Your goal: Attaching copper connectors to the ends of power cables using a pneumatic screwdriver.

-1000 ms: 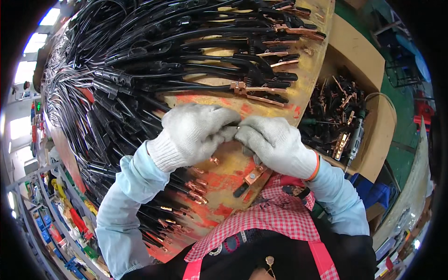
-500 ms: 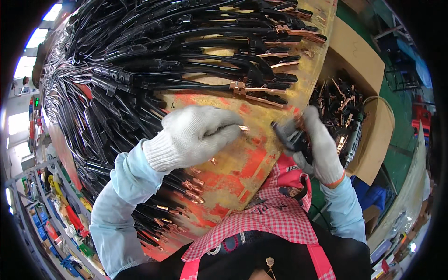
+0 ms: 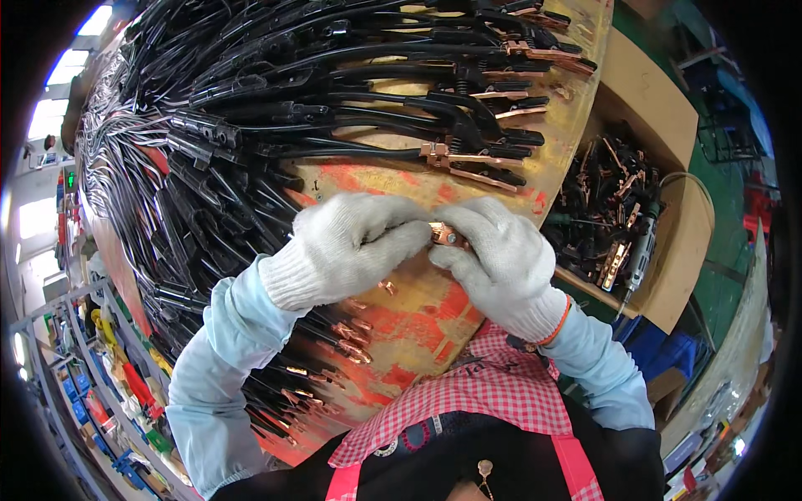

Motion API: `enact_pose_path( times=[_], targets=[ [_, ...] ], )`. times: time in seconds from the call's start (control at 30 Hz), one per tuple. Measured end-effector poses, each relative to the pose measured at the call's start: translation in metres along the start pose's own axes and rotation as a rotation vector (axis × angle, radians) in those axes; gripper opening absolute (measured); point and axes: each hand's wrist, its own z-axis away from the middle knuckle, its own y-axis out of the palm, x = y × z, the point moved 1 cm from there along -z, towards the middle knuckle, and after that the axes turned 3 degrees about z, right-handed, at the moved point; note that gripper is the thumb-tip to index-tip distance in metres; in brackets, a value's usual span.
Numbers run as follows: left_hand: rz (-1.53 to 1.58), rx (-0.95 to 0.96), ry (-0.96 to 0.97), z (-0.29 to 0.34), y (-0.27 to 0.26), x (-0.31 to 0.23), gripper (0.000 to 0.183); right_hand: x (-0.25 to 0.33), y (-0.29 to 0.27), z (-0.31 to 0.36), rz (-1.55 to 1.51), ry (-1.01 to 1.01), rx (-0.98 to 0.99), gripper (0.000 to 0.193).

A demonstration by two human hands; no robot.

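Metal rack [image 3: 65, 302] with mixed coloured goods, left of the worn yellow-and-red table [image 3: 409, 326] and apart from it. Grey-black cables [image 3: 109, 142] bunched thickly over the table's left part. Black handle covers [image 3: 200, 127] next, lying among the cables on the table. Bare-copper cable ends [image 3: 347, 338] fanned out on the table's near side, loose. Left hand [image 3: 355, 242], white knit glove, above the table's middle, fingers pinched on a bright copper end [image 3: 436, 229]; the rest of that is hidden by the glove. Copper clamp piece [image 3: 452, 238] with a small screw head, above the table between the two gloves, right against the copper end; cannot tell if one is inserted in the other. Right hand [image 3: 501, 259], same glove, above the table's right side, thumb and fingers clamped on that piece; hands together, fingertips nearly meeting. Copper-and-black clamps [image 3: 476, 157] on black cables, resting along the table's far right side. Cardboard box [image 3: 681, 267], open, just beside the table's right edge, holding more clamps [image 3: 614, 179] and a grey powered screwdriver [image 3: 642, 255].
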Motion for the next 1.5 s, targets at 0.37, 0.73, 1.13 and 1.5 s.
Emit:
enact_pose_path(
  times=[0.37, 0.73, 1.13, 1.5],
  targets=[
    [-0.066, 0.04, -0.018, 0.0, 0.002, -0.002, 0.019, -0.009, 0.005, 0.001, 0.038, -0.077, 0.024, 0.036],
    [-0.022, 0.183, -0.192, -0.011, -0.001, -0.001, 0.021, -0.023, 0.008, -0.017, 0.117, -0.379, 0.063, 0.028],
    [-0.545, -0.106, 0.242, 0.007, 0.006, 0.014, 0.02, -0.033, 0.009, -0.021, 0.106, -0.367, 0.161, 0.036],
    [-0.593, -0.135, 0.296, 0.0, 0.006, 0.008, 0.019, -0.036, 0.01, -0.023, 0.071, -0.41, 0.14, 0.025]
  ],
)
